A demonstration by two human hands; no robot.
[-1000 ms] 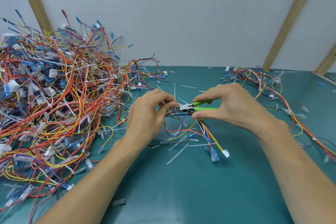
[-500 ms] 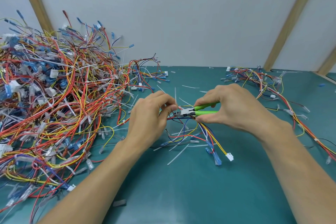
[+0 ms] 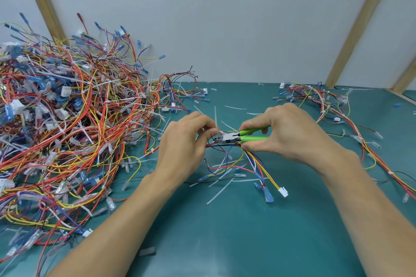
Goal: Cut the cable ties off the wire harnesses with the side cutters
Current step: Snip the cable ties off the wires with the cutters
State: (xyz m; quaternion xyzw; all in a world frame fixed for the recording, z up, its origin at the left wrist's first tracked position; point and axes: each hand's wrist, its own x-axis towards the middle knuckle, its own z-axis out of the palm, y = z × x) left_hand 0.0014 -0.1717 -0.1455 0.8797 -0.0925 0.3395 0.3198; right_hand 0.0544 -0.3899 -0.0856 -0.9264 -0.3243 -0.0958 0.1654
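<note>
Wire harness (image 3: 245, 159): light, limp; pinched in left hand (image 3: 184, 141) beside tie. Side cutters (image 3: 243, 137): rigid, gripped by green handles in right hand (image 3: 290, 132)

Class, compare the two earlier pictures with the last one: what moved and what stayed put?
Little moved: both hands, the side cutters and the held harness drifted slightly right. The left hand still pinches the wires, the right hand still grips the green handles. The big pile stayed put.

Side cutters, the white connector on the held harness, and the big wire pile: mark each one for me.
side cutters (image 3: 248, 137): head view, on the green handles just behind the pivot.
white connector (image 3: 283, 192): head view, on its plastic body at the yellow wires' end.
wire pile (image 3: 67, 123): head view, on the tangle's middle, left of the hands.
</note>
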